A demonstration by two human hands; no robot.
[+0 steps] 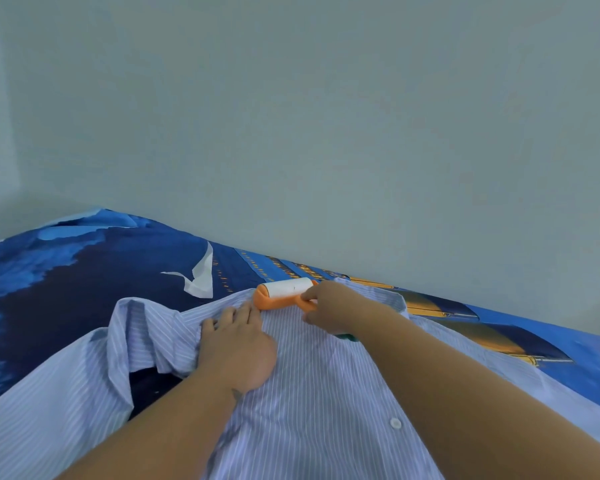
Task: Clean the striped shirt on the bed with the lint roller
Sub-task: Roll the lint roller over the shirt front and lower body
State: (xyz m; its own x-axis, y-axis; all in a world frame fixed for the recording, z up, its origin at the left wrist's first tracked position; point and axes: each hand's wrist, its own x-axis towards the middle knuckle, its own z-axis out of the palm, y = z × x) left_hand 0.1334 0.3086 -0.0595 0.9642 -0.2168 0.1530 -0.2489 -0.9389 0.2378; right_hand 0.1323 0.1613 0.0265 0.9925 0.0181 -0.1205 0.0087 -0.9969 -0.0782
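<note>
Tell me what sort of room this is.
Most likely a bedroom. A bed with a blue printed bedsheet stands against a plain wall, and a striped shirt is spread on it while the right hand works a lint roller.

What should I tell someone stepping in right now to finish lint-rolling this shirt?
Left hand: flat, fingers straight, pressing the striped shirt down on the bed.
Right hand: gripping the lint roller, which sits at the shirt's far edge.
Done: cannot tell how much is rolled.
Left: roll the remaining panels and the bunched sleeve at the left; keep the cloth taut.
</note>
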